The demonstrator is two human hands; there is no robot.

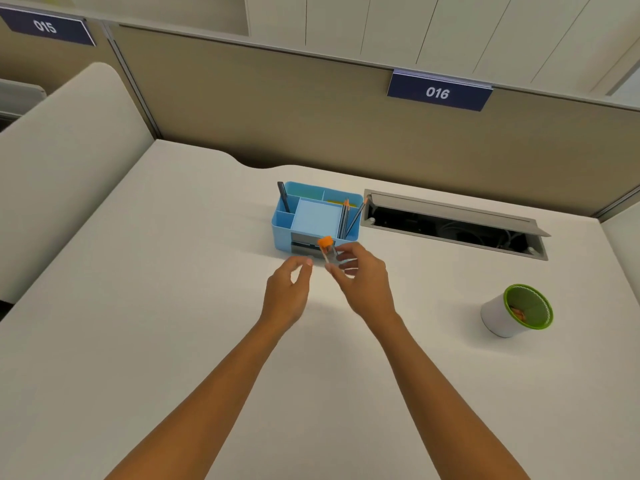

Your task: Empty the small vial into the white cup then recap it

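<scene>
A small clear vial (329,255) with an orange cap (325,242) on top is held upright in my right hand (362,278), just in front of the blue organizer. My left hand (289,289) hovers a little to the left of the vial, fingers curled and apart, holding nothing. The white cup (498,315) with a green rim and green lining stands on the desk to the right, well apart from both hands. Some orange bits lie inside it.
A blue desk organizer (282,233) with pencils, a pen and a notepad stands right behind the vial. An open cable hatch (453,220) is set into the desk at the back right. A beige partition runs along the desk's far edge.
</scene>
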